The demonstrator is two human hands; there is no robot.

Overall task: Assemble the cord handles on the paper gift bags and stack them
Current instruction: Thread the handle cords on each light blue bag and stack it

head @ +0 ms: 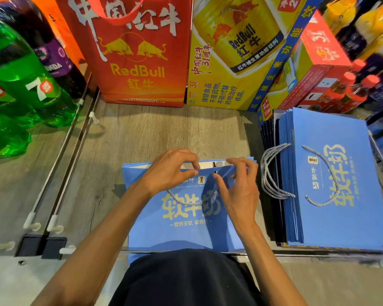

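Observation:
A flat blue paper gift bag [181, 230] with yellow lettering lies on the wooden shelf in front of me. My left hand [168, 173] pinches the bag's top edge. My right hand [237, 186] pinches the black tip of a silver cord [186, 200] at a hole near the top edge. The cord loops across the bag's front below both hands. To the right lies a stack of blue bags [341, 195] with silver cord handles [272, 173] hanging off its left side.
A red RedBull bag [139, 51] and yellow RedBull box [234, 54] stand at the back. Green bottles [20, 85] sit left behind metal shelf rails [60, 160]. Red boxes and bottles [352, 85] crowd the back right. Bare wood [164, 129] lies between bag and boxes.

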